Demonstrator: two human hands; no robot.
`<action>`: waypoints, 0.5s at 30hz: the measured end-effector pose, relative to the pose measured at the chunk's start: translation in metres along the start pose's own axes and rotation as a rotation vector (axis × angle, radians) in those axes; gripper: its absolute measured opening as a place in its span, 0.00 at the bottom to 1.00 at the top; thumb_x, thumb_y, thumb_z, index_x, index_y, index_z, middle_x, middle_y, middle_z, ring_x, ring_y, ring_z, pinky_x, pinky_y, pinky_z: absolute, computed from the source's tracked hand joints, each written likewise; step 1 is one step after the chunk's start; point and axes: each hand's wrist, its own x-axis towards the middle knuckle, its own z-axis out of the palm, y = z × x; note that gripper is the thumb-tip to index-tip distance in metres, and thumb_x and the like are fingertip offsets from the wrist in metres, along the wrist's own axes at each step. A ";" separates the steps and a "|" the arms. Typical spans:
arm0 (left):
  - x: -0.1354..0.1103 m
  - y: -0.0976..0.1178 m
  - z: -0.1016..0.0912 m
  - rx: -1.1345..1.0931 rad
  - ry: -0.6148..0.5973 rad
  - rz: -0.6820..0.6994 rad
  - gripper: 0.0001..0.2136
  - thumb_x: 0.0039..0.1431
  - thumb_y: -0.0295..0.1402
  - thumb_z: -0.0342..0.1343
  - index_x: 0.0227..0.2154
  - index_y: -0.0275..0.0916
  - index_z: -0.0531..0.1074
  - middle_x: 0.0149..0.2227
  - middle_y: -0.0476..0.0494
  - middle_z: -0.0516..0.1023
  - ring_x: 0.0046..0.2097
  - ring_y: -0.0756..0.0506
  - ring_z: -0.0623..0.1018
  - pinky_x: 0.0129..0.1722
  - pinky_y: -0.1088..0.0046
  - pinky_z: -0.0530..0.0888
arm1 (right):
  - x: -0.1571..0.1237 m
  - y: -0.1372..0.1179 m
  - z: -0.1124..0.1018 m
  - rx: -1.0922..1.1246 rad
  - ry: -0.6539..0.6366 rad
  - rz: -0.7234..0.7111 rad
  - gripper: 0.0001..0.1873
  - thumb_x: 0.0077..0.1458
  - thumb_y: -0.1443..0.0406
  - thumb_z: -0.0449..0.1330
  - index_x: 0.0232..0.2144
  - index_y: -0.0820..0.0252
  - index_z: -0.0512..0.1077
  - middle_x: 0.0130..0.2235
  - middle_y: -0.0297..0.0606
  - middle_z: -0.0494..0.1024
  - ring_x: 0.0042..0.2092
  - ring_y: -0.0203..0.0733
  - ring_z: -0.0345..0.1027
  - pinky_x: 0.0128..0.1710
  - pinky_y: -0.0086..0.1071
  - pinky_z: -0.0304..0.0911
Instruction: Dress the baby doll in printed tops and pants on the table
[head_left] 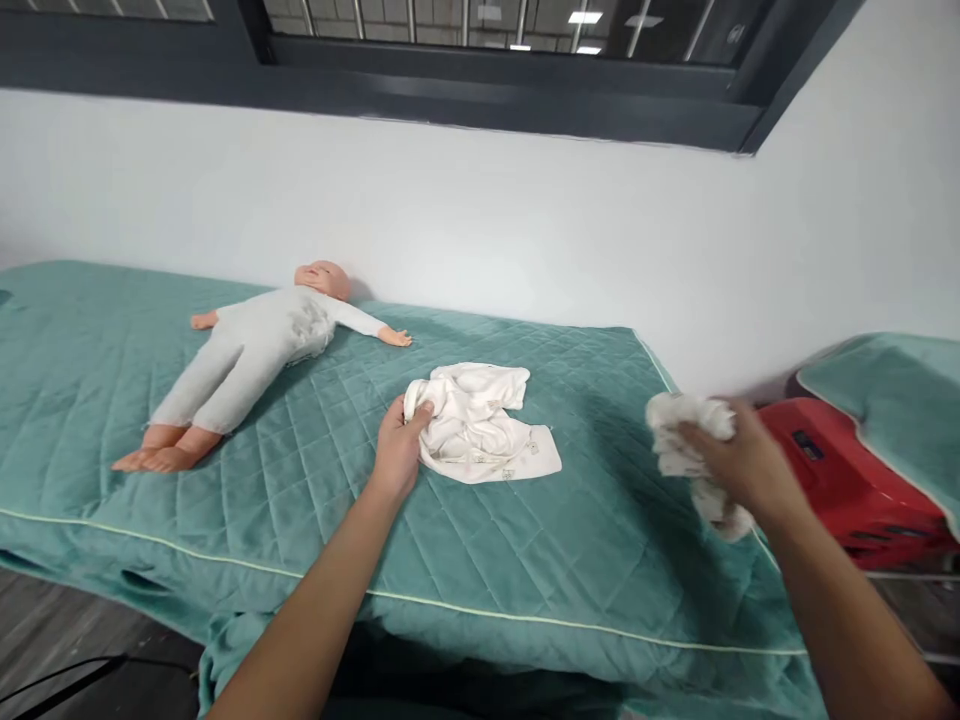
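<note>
In the head view, a flat white cotton garment with small printed motifs [480, 432] is being pinched at its left end by the left hand [397, 450], the thumb lying on top and the fingers partly hidden under the cloth. The garment is resting mid-bed, its two short tubes being pointed right. A crumpled white cloth bundle [679, 430] is being gripped by the right hand [739, 460], closed around it above the bed's right edge; blur is hiding the exact finger placing.

For good handling, the flat garment is probably best being held by a light pinch at one edge, so that the thin fabric is not being bunched further. The bundle is likely being kept tidier if its dangling lower part is being gathered into the palm.

Both hands are being worked over a green quilted velvety cover with pale yellow piping [465, 550]. At the far left, a bald baby doll in a white bodysuit [259, 330] is being supported on its back. At the right, a red plastic object [847, 480] is being partly covered by a green cloth with pale edging [892, 390]. The bed is being backed by a plain white wall [465, 220], topped by a dark grey window frame [480, 100] with upright metal bars [411, 20] beyond. Dark flooring [45, 610] is being shown at the near left.
</note>
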 end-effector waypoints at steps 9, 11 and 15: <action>0.040 0.058 0.022 0.351 -0.172 0.060 0.21 0.49 0.49 0.65 0.39 0.36 0.78 0.36 0.44 0.80 0.38 0.43 0.77 0.37 0.71 0.71 | 0.013 0.002 0.028 -0.068 -0.051 -0.130 0.47 0.52 0.47 0.62 0.65 0.69 0.59 0.65 0.64 0.63 0.67 0.69 0.55 0.65 0.59 0.53; 0.044 0.094 0.039 0.513 -0.329 0.166 0.18 0.52 0.48 0.63 0.36 0.36 0.79 0.36 0.44 0.80 0.39 0.43 0.76 0.38 0.71 0.71 | 0.019 -0.040 0.015 0.063 -0.102 -0.229 0.46 0.54 0.47 0.62 0.67 0.64 0.57 0.68 0.57 0.60 0.69 0.65 0.53 0.67 0.59 0.52; 0.026 0.167 0.079 0.800 -0.763 0.290 0.16 0.57 0.47 0.58 0.36 0.37 0.79 0.38 0.44 0.81 0.39 0.42 0.77 0.37 0.70 0.72 | 0.030 -0.151 -0.005 0.380 -0.436 -0.590 0.38 0.58 0.50 0.62 0.67 0.48 0.57 0.69 0.41 0.60 0.68 0.53 0.58 0.66 0.51 0.58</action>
